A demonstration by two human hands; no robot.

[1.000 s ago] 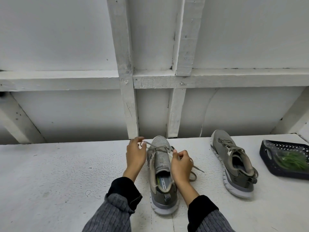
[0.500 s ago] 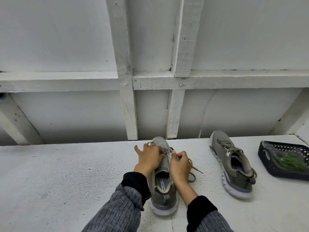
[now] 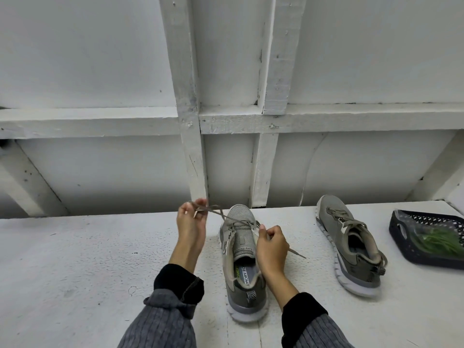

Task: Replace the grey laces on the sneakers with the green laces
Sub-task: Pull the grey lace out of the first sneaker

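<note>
White boards and beams make the wall behind a rough white table point(image 3: 75, 259).

Up off the table, the left hand point(image 3: 190, 222) pinches one end of the grey lace point(image 3: 221, 214) in its fingers point(image 3: 200, 209). The lace runs tight from those fingers down to the front holes of the near sneaker point(image 3: 241, 249). The pale tip of the lace pokes out by the fingers.

The right hand point(image 3: 272, 247) sits against the right side of the same sneaker. Its fingers point(image 3: 276, 231) are curled in, and they seem to hold the lace there. The other end of the lace sticks out past this hand and lies on the table.

The near sneaker stands between the two hands, with its toe to the wall and its heel close to the person. Its tongue is showing and most of its holes have no lace in them. Dark cuffs and grey ribbed sleeves point(image 3: 160, 322) cover both arms.

The second sneaker point(image 3: 351, 247) stands well apart on the right, and its grey lace is in place. Farther right, near the table's edge, sits a dark basket point(image 3: 399, 227) with holes. A clear bag with the green laces point(image 3: 437, 242) lies inside it.
</note>
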